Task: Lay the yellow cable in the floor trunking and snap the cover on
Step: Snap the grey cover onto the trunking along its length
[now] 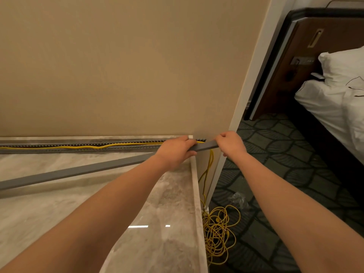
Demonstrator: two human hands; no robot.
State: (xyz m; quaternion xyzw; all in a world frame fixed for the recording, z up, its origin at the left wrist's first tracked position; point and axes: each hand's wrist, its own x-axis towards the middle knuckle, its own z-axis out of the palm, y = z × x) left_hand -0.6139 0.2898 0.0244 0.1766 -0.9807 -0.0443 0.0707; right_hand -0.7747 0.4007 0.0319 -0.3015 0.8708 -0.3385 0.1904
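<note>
Your left hand [175, 151] is wrapped around the grey cover [78, 171], fingers curled over its top edge near the right end. Your right hand [229, 143] is closed on the very tip of that same cover, knuckles up, just past the wall corner [222, 154]. Both grips are narrow and firm on the strip.

The cover is not seated. It runs as a long diagonal from your hands down to the left edge of view, its right end just above the end of the trunking and its left end well apart from it, out over the marble surface [59, 213].

The floor trunking [78, 146] lies along the foot of the beige wall [118, 66], open on top with slotted side walls. The yellow cable [88, 146] lies inside the channel, slightly wavy, and runs its visible length. At the right end it leaves the trunking behind your left hand, drops over the marble edge beside the corner, and ends in a loose tangled coil [216, 233] on the patterned carpet [285, 154].

Beyond the corner, to the right, a bed [325, 107] with white linen stands against a dark wooden headboard [315, 46].
</note>
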